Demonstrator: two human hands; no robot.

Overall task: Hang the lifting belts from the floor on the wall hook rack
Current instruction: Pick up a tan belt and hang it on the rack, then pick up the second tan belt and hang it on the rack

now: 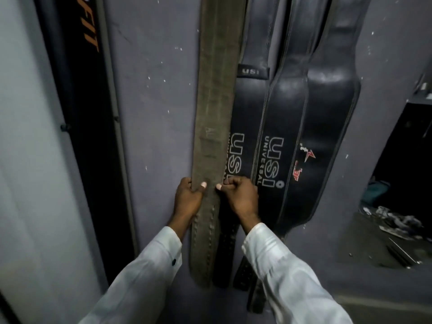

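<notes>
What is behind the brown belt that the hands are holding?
Behind the brown belt are the grey wall and the left edge of a black USI belt. Both the left hand and right hand grip it. Its hook is out of view.

Four belts hang side by side against the wall (152, 90). The suede belt (215, 101) is leftmost and overlaps the first USI belt (247, 127); right of it hang the second USI belt (280, 141) and the outermost belt (327, 127). The left hand (188, 197) and right hand (238, 195) grip the suede belt's two edges.
</notes>
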